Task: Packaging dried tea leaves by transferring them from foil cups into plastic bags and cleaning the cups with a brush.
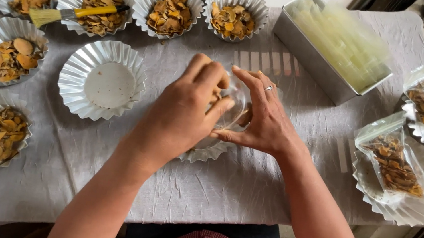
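Here, both hands, left (185, 110) and right (262, 116), grasping a clear pouch (234, 107) above a fluted foil tray (205, 150)

Bench (246, 189) under wrinkled grey cloth. Six fluted foil dishes of dried orange-brown slices along left and back, one empty foil dish (101, 87), yellow-handled brush (71, 13) across one. Metal tin (329, 47) of clear sleeves back right. Two filled pouches (393, 162) on foil dishes, right.

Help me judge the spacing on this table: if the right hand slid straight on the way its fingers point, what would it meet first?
The right hand points left, so it would likely first meet the left hand, which touches the same clear bag. Beyond lies the empty foil tray.
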